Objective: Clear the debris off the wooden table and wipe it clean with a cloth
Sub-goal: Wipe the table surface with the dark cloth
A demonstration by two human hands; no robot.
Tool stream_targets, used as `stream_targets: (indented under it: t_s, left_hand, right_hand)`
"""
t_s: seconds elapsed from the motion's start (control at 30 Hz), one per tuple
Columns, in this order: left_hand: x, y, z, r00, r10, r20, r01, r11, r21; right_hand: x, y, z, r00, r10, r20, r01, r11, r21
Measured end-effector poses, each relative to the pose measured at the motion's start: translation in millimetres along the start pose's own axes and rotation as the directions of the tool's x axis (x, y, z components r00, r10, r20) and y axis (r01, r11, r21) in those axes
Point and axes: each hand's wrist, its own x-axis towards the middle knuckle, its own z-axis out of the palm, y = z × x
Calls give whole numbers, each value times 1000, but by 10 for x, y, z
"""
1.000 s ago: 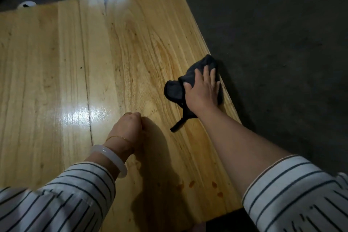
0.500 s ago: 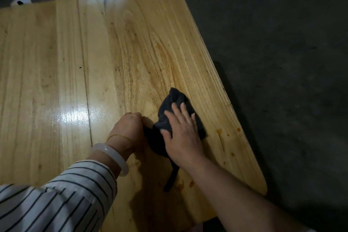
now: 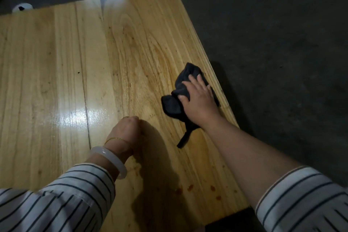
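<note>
A dark cloth (image 3: 172, 104) lies crumpled on the wooden table (image 3: 75, 62) near its right edge. My right hand (image 3: 199, 103) presses flat on the cloth with straight fingers. A loose strip of the cloth trails toward me. My left hand (image 3: 125, 130) rests on the table in a fist, knuckles down, holding nothing that I can see. Several small reddish stains (image 3: 190, 187) dot the wood near the front right corner.
Dark floor (image 3: 282, 43) surrounds the table on the right and far side. A small white object (image 3: 22, 7) sits on the floor beyond the far left edge. A bright glare spot (image 3: 79, 117) shines on the table's middle.
My right hand has slid the cloth from beside my left hand out to the right edge of the table. My left hand has stayed put.
</note>
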Motion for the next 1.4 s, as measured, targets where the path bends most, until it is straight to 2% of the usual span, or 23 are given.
stream_targets:
  t_s: [0.27, 0.4, 0.53, 0.67, 0.9, 1.03, 1.2, 1.4]
  left_hand:
    - [-9, 13, 10, 1000, -9, -14, 9, 1000, 10]
    - [-30, 7, 42, 999, -16, -35, 15, 1000, -9]
    - [-38, 0, 85, 998, -26, -61, 27, 1000, 8]
    - [-65, 36, 130, 995, -24, -95, 28, 999, 35]
    - [-220, -49, 239, 980, 31, -195, -28, 999, 15]
    - [-323, -85, 293, 977, 40, -208, -42, 999, -3]
    - [-323, -83, 340, 989, 37, -140, -37, 999, 8]
    - [-327, -75, 366, 991, -10, -133, 4, 999, -43]
  right_hand:
    - [-277, 281, -30, 974, 178, -138, -176, 984, 27]
    - [-665, 182, 90, 964, 227, -141, -220, 973, 63]
    - [-1016, -61, 218, 979, 186, -83, -182, 982, 57]
    - [-1251, -255, 353, 998, 67, -14, -66, 996, 63]
    - [-1147, -104, 350, 994, -113, -2, 112, 989, 95]
    - [-897, -24, 258, 994, -109, -16, 110, 986, 125]
    - [-538, 157, 86, 997, -68, -29, 71, 989, 132]
    - [-505, 426, -50, 997, -5, -74, 12, 994, 107]
